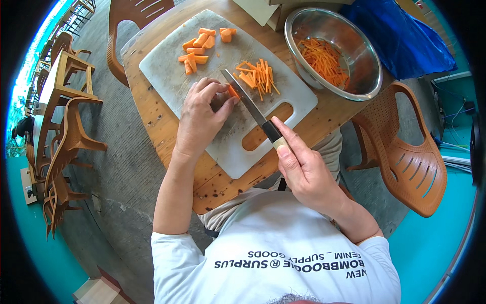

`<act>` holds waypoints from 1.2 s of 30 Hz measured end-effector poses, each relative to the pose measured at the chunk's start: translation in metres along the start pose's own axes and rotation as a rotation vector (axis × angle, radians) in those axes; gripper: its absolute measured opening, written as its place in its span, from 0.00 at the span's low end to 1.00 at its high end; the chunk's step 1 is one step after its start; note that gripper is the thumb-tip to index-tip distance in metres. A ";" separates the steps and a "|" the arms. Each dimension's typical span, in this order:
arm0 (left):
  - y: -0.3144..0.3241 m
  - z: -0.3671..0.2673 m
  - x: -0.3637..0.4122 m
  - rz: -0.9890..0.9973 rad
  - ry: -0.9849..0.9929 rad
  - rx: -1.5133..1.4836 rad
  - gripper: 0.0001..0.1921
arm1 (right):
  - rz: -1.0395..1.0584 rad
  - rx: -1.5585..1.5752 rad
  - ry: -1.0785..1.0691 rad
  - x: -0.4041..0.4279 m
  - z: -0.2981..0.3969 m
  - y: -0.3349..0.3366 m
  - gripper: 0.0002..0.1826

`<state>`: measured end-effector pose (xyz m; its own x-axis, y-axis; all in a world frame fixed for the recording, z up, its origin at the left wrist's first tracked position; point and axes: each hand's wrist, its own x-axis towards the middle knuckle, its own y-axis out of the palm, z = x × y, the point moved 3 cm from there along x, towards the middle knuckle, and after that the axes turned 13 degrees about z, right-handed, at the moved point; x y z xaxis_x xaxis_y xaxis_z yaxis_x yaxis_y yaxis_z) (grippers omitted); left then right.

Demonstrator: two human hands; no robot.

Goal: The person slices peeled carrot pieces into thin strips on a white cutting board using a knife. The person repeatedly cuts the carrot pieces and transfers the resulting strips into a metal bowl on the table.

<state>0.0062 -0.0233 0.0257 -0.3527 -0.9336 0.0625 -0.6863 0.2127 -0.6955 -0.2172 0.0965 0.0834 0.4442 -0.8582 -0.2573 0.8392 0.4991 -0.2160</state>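
Observation:
My left hand [207,110] pinches a piece of carrot [232,91] against a white plastic cutting board [163,70]. In my right hand [300,163] is a kitchen knife [246,99], gripped by its pale handle with a black collar. Its blade lies right alongside the held carrot, and the tip points away from me. To the right of the blade is a loose heap of carrot sticks [262,76]. Several thicker carrot chunks [197,49] lie toward the board's far side. My left fingers partly cover the held piece.
A steel bowl [290,34] holding shredded carrot [322,59] stands at the wooden table's [152,114] far right. Behind it are a blue plastic bag [402,41] and a cardboard box [258,9]. Brown plastic chairs [406,152] stand around the table.

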 end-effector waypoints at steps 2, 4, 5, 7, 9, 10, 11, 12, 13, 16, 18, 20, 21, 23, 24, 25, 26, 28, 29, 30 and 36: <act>0.000 0.001 0.000 -0.002 0.018 0.037 0.15 | -0.001 0.002 0.002 0.001 0.001 0.001 0.31; 0.001 0.002 0.000 -0.008 0.033 0.056 0.16 | -0.001 0.006 0.001 0.002 0.001 0.001 0.31; 0.001 0.003 0.000 -0.012 0.039 0.058 0.16 | -0.003 0.009 0.000 0.002 0.002 0.001 0.31; 0.001 0.003 -0.001 -0.023 0.038 0.029 0.15 | 0.012 -0.013 0.011 0.001 0.004 0.001 0.31; 0.001 0.001 -0.001 -0.037 0.025 -0.034 0.14 | 0.021 -0.029 0.033 0.000 0.005 0.000 0.31; 0.002 0.001 -0.001 -0.039 0.023 -0.036 0.14 | 0.025 -0.033 0.049 0.000 0.006 0.000 0.31; 0.002 0.001 -0.001 -0.041 0.019 -0.039 0.14 | 0.031 -0.038 0.065 0.000 0.006 0.000 0.31; 0.002 0.001 -0.002 -0.043 0.016 -0.041 0.14 | 0.024 -0.062 0.057 0.000 0.009 0.000 0.31; 0.002 0.001 -0.002 -0.042 0.017 -0.035 0.14 | 0.017 -0.086 0.049 0.000 0.011 0.001 0.31; 0.000 0.000 -0.002 -0.036 0.018 -0.026 0.14 | 0.011 -0.154 0.029 0.002 0.014 0.005 0.32; 0.000 -0.001 -0.001 -0.034 0.014 -0.033 0.13 | 0.015 -0.180 0.029 0.005 0.016 0.006 0.32; -0.002 -0.002 -0.002 -0.027 0.032 -0.016 0.13 | 0.025 -0.187 0.044 0.011 0.018 0.006 0.32; -0.002 -0.002 -0.002 -0.024 0.041 -0.007 0.13 | 0.030 -0.190 0.051 0.015 0.018 0.006 0.32; -0.001 -0.001 -0.001 -0.027 0.040 -0.011 0.12 | 0.037 -0.194 0.063 0.023 0.018 0.006 0.31; -0.001 -0.001 -0.001 -0.028 0.040 -0.011 0.12 | 0.033 -0.192 0.050 0.027 0.018 0.006 0.31; -0.001 -0.002 -0.001 -0.027 0.032 -0.011 0.12 | 0.028 -0.191 0.037 0.031 0.017 0.006 0.31; -0.001 -0.002 -0.002 -0.028 0.024 -0.011 0.12 | 0.024 -0.189 0.022 0.033 0.017 0.006 0.31; 0.000 -0.003 -0.002 -0.033 0.009 -0.005 0.12 | 0.026 -0.174 0.034 0.032 0.016 0.006 0.31; 0.000 -0.003 -0.002 -0.038 0.003 0.001 0.12 | 0.027 -0.168 0.039 0.032 0.016 0.007 0.31; 0.000 -0.003 -0.002 -0.043 -0.004 0.007 0.12 | 0.010 -0.180 0.015 0.028 0.013 0.008 0.31; 0.000 -0.003 -0.002 -0.041 -0.011 0.002 0.13 | 0.033 -0.077 0.112 0.012 0.008 0.001 0.31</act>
<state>0.0048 -0.0204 0.0279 -0.3173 -0.9447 0.0828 -0.6989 0.1739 -0.6938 -0.2083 0.0859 0.0872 0.4292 -0.8247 -0.3683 0.7965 0.5379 -0.2762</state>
